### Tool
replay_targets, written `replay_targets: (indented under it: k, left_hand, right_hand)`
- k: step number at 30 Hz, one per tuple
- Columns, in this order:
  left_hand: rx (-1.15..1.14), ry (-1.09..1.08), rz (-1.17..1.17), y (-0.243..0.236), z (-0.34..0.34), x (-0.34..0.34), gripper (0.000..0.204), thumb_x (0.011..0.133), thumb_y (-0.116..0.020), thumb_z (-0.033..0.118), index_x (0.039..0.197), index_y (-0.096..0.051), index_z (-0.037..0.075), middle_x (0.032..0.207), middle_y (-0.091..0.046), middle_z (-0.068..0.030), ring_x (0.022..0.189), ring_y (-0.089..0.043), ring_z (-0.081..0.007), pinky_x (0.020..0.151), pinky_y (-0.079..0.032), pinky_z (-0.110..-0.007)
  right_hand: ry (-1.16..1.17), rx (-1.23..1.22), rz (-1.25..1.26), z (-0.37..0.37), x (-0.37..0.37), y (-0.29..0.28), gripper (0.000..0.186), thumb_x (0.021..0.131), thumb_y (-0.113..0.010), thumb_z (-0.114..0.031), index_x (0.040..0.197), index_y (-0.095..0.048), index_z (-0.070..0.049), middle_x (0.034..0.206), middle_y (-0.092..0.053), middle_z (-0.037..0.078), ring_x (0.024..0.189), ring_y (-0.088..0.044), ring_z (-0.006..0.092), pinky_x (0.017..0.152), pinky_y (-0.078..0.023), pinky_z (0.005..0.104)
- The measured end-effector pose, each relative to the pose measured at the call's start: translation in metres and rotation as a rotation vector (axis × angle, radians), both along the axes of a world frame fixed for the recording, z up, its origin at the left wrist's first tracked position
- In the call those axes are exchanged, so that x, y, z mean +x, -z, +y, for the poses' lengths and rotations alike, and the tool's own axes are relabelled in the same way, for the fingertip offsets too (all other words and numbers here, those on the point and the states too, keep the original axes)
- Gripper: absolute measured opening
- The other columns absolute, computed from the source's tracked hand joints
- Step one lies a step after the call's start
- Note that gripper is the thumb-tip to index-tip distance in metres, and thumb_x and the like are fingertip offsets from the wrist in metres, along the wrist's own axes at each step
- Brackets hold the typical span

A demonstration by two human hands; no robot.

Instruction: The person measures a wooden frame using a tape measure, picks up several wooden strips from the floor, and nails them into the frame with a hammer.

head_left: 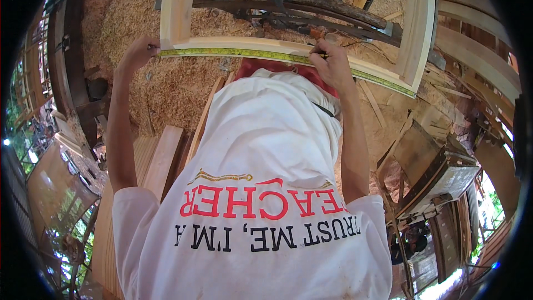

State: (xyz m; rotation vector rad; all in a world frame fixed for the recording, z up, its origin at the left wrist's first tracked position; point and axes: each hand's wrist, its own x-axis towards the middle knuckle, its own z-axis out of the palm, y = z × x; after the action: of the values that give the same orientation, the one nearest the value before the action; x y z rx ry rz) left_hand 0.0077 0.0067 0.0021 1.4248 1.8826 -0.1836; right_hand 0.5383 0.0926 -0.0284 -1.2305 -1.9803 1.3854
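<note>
A pale wooden frame [418, 22] lies ahead of me, with a yellow tape measure [233, 53] stretched along its near rail to the right corner. My left hand [141, 53] is closed at the tape's left end, by the frame's left corner, pinching it. My right hand [330, 64] is closed on the tape right of the rail's middle, with a small dark item at the fingertips that I cannot make out.
A weathered timber beam [344, 8] with metal bars crosses behind the frame, over shavings [116, 11]. Planks [161, 161] lie at lower left. Stacked timber [472, 55] and worn wooden pieces [422, 161] stand at right. A person [411, 244] is partly visible at lower right.
</note>
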Motion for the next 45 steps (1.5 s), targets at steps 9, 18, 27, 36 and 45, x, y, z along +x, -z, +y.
replay_targets:
  k: [9,18,27,36,45]
  left_hand:
    - [-0.02,-0.002,0.004,0.006,-0.001,-0.005,0.023,0.093,-0.069,0.003,0.115,-0.076,0.004,0.091,-0.074,-0.0169,0.081,-0.069,-0.0263,0.074,-0.051,-0.043]
    - [-0.056,-0.074,0.011,0.005,0.0,-0.002,0.022,0.092,-0.072,0.004,0.114,-0.075,0.001,0.098,-0.075,-0.0163,0.09,-0.071,-0.0276,0.08,-0.053,-0.043]
    - [-0.093,-0.095,0.053,0.001,0.002,0.0,0.021,0.091,-0.073,0.004,0.112,-0.075,0.002,0.099,-0.074,-0.0157,0.093,-0.071,-0.0282,0.081,-0.053,-0.043]
    - [-0.042,-0.058,-0.047,0.008,-0.003,-0.009,0.016,0.091,-0.071,0.002,0.107,-0.073,-0.002,0.089,-0.072,-0.0136,0.085,-0.069,-0.0249,0.076,-0.052,-0.041]
    - [-0.142,-0.164,-0.057,-0.023,-0.005,0.001,0.011,0.092,-0.074,0.006,0.098,-0.074,-0.002,0.076,-0.062,-0.0085,0.071,-0.057,-0.0199,0.069,-0.047,-0.04]
  right_hand:
    - [-0.004,0.011,-0.033,0.0,-0.001,0.0,0.016,0.085,-0.07,-0.011,0.087,-0.064,0.004,0.078,-0.067,0.022,0.073,-0.066,0.0342,0.07,-0.051,0.0407]
    - [-0.019,0.034,-0.052,0.001,-0.002,-0.001,0.015,0.085,-0.069,-0.01,0.087,-0.063,0.004,0.079,-0.067,0.023,0.075,-0.067,0.0391,0.07,-0.052,0.0423]
    - [0.298,0.354,-0.206,-0.002,0.009,-0.004,0.012,0.088,-0.07,-0.006,0.094,-0.062,0.0,0.09,-0.068,0.017,0.083,-0.067,0.0352,0.075,-0.053,0.0398]
    - [0.95,0.581,-0.719,0.018,0.183,-0.006,0.024,0.1,-0.063,-0.016,0.117,-0.07,0.0,0.106,-0.067,0.019,0.101,-0.063,0.0353,0.088,-0.051,0.0456]
    - [1.096,0.245,-0.877,-0.01,0.273,0.037,0.044,0.1,-0.065,-0.041,0.105,-0.072,0.003,0.105,-0.069,0.023,0.1,-0.065,0.0424,0.085,-0.053,0.0512]
